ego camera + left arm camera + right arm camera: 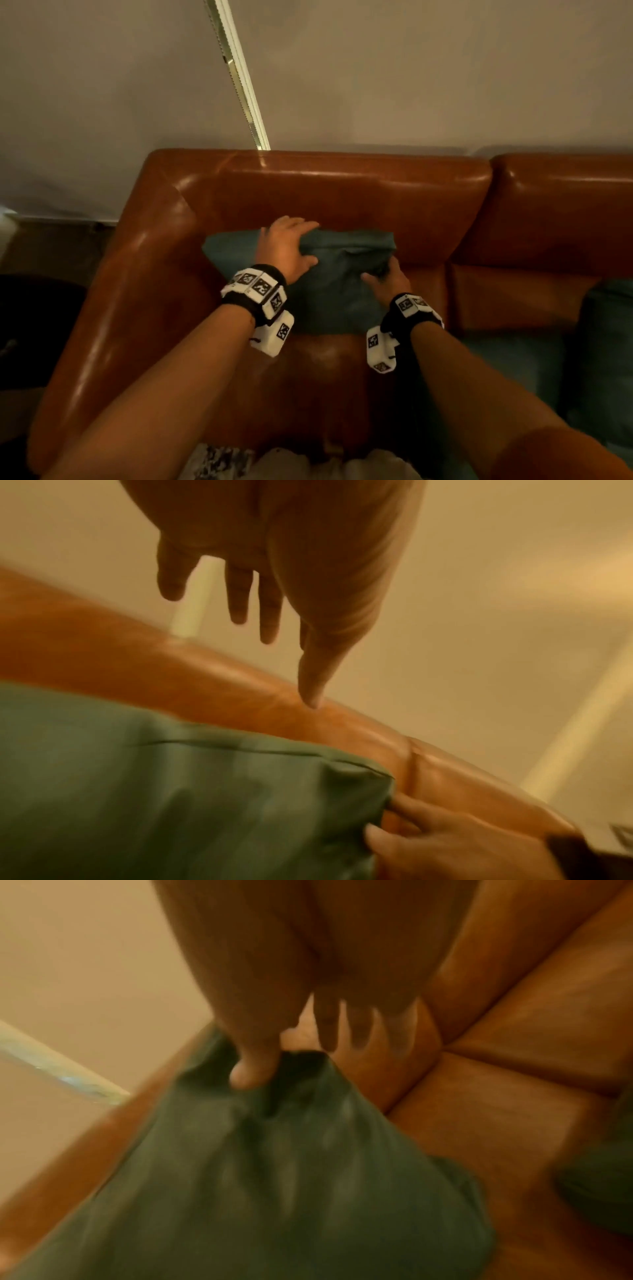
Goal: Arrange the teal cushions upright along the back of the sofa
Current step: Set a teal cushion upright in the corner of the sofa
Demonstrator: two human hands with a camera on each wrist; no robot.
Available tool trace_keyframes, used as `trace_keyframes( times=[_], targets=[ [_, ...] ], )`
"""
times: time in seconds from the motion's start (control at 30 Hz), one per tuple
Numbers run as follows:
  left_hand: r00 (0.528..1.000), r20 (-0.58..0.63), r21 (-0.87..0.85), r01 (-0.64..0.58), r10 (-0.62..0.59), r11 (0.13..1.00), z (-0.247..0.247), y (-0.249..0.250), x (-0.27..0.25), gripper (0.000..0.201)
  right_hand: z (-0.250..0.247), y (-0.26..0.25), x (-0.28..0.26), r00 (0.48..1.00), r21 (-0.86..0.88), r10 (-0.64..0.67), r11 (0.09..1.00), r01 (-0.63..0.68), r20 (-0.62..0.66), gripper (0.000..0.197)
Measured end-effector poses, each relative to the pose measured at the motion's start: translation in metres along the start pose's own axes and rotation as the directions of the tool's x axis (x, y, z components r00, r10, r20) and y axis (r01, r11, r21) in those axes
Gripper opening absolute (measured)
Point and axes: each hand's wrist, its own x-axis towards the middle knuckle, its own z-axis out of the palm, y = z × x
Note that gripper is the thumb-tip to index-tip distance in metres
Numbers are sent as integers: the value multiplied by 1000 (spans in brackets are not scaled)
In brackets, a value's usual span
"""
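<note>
A teal cushion [335, 284] [171, 791] [274, 1177] stands upright against the back of the brown leather sofa [342, 185], in its left section. My left hand [294, 243] [270, 626] rests over the cushion's top edge with fingers straight and spread. My right hand [387, 277] [291, 1056] pinches the cushion's upper right corner, its thumb dug into the fabric and its fingers behind; it also shows low and right in the left wrist view [445, 845]. Two more teal cushions [513, 359] [603, 342] lie on the seat at the right.
The sofa's left armrest [137, 291] curves round beside the cushion. A plain wall with a pale vertical strip [239, 78] rises behind the sofa. A seam [489, 212] splits the backrest into sections. Patterned fabric [219, 459] shows at the bottom edge.
</note>
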Motion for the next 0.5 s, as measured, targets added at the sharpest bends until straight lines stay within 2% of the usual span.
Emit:
trace_keyframes(
  times=[0.07,0.1,0.17,0.2,0.23,0.27,0.33,0.4,0.5],
  targets=[
    [983,-42,-103,174,-179,979,17,-39,-3,87,-2,12,17,999,5,-24,1000,24,27,84],
    [956,-43,-173,280,-292,944,24,-57,-6,95,-3,17,24,999,26,-45,999,44,23,89],
    [859,-7,-348,478,-513,806,40,-89,-10,108,-4,28,36,997,39,-71,997,71,3,100],
    [810,40,-439,540,-585,718,47,-101,-12,113,-4,35,40,998,36,-60,997,61,-25,109],
    [778,100,-516,574,-620,636,54,-110,-13,116,-4,40,42,998,22,-29,999,30,-55,123],
    [765,160,-579,585,-624,568,62,-118,-12,117,-3,44,43,998,-6,31,999,-31,-54,135],
    [760,246,-665,584,-602,466,79,-131,-5,114,7,63,49,990,-78,139,987,-139,-5,148],
    [761,272,-715,569,-589,406,91,-141,4,120,15,79,52,986,-62,140,989,-135,85,162],
    [711,362,-726,621,-603,296,105,-156,17,133,27,97,64,977,4,143,989,-145,156,156]
  ],
)
